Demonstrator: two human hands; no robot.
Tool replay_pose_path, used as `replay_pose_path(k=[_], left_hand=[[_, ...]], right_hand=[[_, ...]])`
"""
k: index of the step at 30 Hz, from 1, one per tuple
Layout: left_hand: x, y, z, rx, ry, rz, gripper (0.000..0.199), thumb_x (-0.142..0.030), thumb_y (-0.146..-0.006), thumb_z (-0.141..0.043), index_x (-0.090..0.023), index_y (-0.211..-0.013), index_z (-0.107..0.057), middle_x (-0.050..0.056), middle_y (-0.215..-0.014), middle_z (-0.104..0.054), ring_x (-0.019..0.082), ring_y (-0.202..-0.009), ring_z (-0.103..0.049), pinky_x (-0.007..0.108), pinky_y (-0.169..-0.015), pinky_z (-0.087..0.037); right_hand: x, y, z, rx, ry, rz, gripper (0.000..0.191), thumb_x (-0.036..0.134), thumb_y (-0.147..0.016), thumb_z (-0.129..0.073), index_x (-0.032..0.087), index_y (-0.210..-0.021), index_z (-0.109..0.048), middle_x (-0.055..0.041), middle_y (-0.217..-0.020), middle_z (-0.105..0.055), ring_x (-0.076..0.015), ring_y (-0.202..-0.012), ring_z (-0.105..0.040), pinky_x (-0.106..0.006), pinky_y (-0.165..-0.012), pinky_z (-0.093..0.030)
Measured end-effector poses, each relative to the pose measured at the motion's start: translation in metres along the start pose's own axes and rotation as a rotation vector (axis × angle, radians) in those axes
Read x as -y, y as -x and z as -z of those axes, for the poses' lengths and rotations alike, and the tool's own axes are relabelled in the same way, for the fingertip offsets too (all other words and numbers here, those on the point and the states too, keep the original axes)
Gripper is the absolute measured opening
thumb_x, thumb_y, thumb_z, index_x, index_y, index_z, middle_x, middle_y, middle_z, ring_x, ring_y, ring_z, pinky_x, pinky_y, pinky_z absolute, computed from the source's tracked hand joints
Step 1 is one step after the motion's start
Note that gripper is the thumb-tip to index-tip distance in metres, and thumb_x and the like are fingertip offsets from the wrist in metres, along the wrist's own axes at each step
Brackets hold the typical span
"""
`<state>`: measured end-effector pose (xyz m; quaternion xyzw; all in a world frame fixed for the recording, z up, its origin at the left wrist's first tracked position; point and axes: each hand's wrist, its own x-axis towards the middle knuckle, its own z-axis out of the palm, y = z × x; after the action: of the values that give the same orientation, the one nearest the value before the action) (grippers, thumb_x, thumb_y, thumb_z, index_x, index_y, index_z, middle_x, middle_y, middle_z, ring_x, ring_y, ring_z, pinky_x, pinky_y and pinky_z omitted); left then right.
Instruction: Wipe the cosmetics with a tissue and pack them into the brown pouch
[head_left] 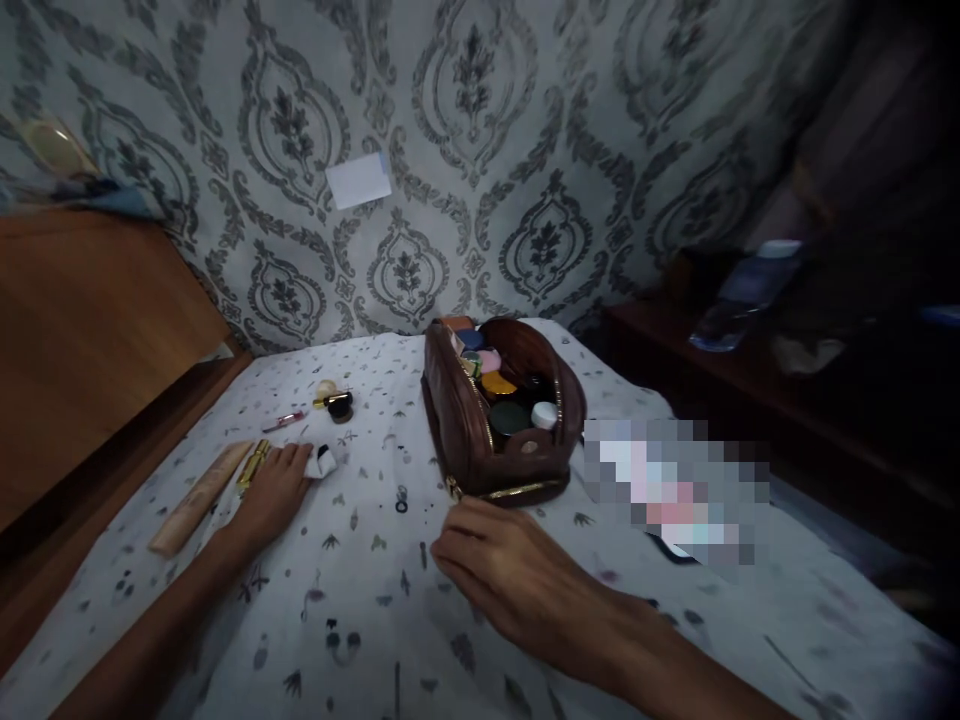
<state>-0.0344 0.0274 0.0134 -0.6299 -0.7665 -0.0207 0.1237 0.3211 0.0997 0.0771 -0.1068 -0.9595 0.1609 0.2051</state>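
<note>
My left hand [276,488] is on the bed at left, its fingers closed over a small white item with a black mark [322,462]. Just left of these fingers lies a gold tube [255,466], and beyond it a long beige tube [201,498]. My right hand [510,565] is curled in front of a brown cosmetic bag [469,440], close to its zipper pull [454,488]; the fingertips are hidden. Unzipped at the top, the bag shows several cosmetics, among them a white-lidded jar [544,415], a dark round lid [508,418] and a yellow item [497,384].
A pink slim tube [283,421] and a dark round cap [340,408] lie beyond my left hand. Right of the bag, a pixelated patch hides part of a flat item. A wooden board [105,350] borders the left; a plastic bottle [742,295] stands on dark furniture at right.
</note>
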Motion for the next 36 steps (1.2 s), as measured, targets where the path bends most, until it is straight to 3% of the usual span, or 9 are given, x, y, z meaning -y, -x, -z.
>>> replay_pose_path(k=[3, 6, 8, 13, 17, 21, 26, 30, 36], left_hand=[[-0.007, 0.006, 0.004, -0.037, 0.121, -0.045, 0.032, -0.014, -0.085, -0.041, -0.016, -0.113, -0.056, 0.014, -0.107, -0.060, 0.030, -0.100, -0.057, 0.046, -0.089, -0.048], [-0.020, 0.014, 0.017, -0.039, 0.321, -0.132, 0.031, -0.015, -0.085, -0.041, -0.018, -0.112, -0.055, 0.011, -0.109, -0.059, 0.027, -0.103, -0.056, 0.042, -0.090, -0.049], [-0.030, 0.019, 0.026, -0.001, 0.405, -0.221, 0.034, -0.013, -0.084, -0.042, -0.019, -0.114, -0.056, 0.010, -0.111, -0.059, 0.025, -0.105, -0.056, 0.040, -0.091, -0.049], [-0.037, 0.036, 0.037, 0.092, 0.370, -0.374, 0.053, -0.006, -0.079, -0.043, -0.017, -0.130, -0.049, 0.012, -0.124, -0.056, 0.025, -0.114, -0.054, 0.041, -0.098, -0.048], [-0.028, 0.052, 0.034, 0.103, 0.324, -0.402, 0.052, -0.024, -0.088, -0.052, -0.018, -0.138, -0.042, 0.016, -0.141, -0.048, 0.030, -0.129, -0.047, 0.047, -0.106, -0.042], [-0.030, 0.062, 0.024, 0.008, 0.351, -0.353, 0.042, -0.041, -0.094, -0.050, -0.018, -0.129, -0.048, 0.015, -0.135, -0.054, 0.030, -0.128, -0.050, 0.047, -0.105, -0.043], [-0.039, 0.057, 0.010, -0.076, 0.382, -0.312, 0.018, -0.027, -0.097, -0.043, -0.017, -0.107, -0.053, 0.013, -0.114, -0.063, 0.027, -0.110, -0.059, 0.044, -0.096, -0.049], [-0.037, 0.051, 0.007, -0.070, 0.423, -0.302, 0.013, -0.023, -0.097, -0.040, -0.018, -0.102, -0.052, 0.010, -0.102, -0.064, 0.024, -0.096, -0.062, 0.038, -0.085, -0.052], [-0.029, 0.053, 0.013, -0.063, 0.473, -0.329, 0.012, -0.025, -0.098, -0.041, -0.019, -0.101, -0.051, 0.008, -0.099, -0.063, 0.021, -0.092, -0.062, 0.033, -0.081, -0.051]], right_hand=[[0.004, -0.013, -0.018, 0.059, -0.108, -0.048, 0.024, 0.017, -0.096, -0.048, 0.014, -0.081, -0.066, -0.0051, -0.084, -0.065, -0.0150, -0.078, -0.059, -0.026, -0.068, -0.044], [0.003, -0.030, -0.041, -0.018, -0.227, -0.165, 0.015, 0.013, -0.089, -0.055, 0.015, -0.095, -0.069, -0.0058, -0.089, -0.067, -0.0153, -0.079, -0.062, -0.027, -0.071, -0.045], [0.001, -0.043, -0.059, -0.095, -0.305, -0.240, 0.020, 0.014, -0.089, -0.056, 0.015, -0.104, -0.068, -0.0060, -0.092, -0.068, -0.0152, -0.080, -0.062, -0.028, -0.075, -0.046], [0.000, -0.078, -0.092, -0.149, -0.331, -0.365, 0.022, 0.012, -0.087, -0.056, 0.016, -0.106, -0.066, -0.0069, -0.098, -0.065, -0.0152, -0.081, -0.060, -0.028, -0.077, -0.047], [0.007, -0.095, -0.108, -0.127, -0.288, -0.394, 0.026, 0.013, -0.087, -0.054, 0.016, -0.111, -0.064, -0.0074, -0.102, -0.062, -0.0155, -0.083, -0.059, -0.028, -0.081, -0.046], [0.011, -0.101, -0.125, -0.100, -0.258, -0.413, 0.028, 0.012, -0.087, -0.053, 0.017, -0.112, -0.063, -0.0066, -0.100, -0.060, -0.0179, -0.090, -0.058, -0.030, -0.085, -0.044], [0.009, -0.106, -0.138, -0.072, -0.231, -0.433, 0.028, 0.013, -0.088, -0.051, 0.017, -0.113, -0.063, -0.0064, -0.100, -0.060, -0.0187, -0.093, -0.056, -0.031, -0.087, -0.041], [0.004, -0.113, -0.140, -0.036, -0.227, -0.445, 0.023, 0.014, -0.085, -0.053, 0.018, -0.105, -0.065, -0.0051, -0.095, -0.060, -0.0185, -0.091, -0.054, -0.030, -0.084, -0.040], [-0.002, -0.122, -0.142, -0.021, -0.276, -0.492, 0.014, 0.017, -0.081, -0.058, 0.018, -0.094, -0.063, -0.0038, -0.093, -0.059, -0.0187, -0.090, -0.054, -0.031, -0.082, -0.039]])
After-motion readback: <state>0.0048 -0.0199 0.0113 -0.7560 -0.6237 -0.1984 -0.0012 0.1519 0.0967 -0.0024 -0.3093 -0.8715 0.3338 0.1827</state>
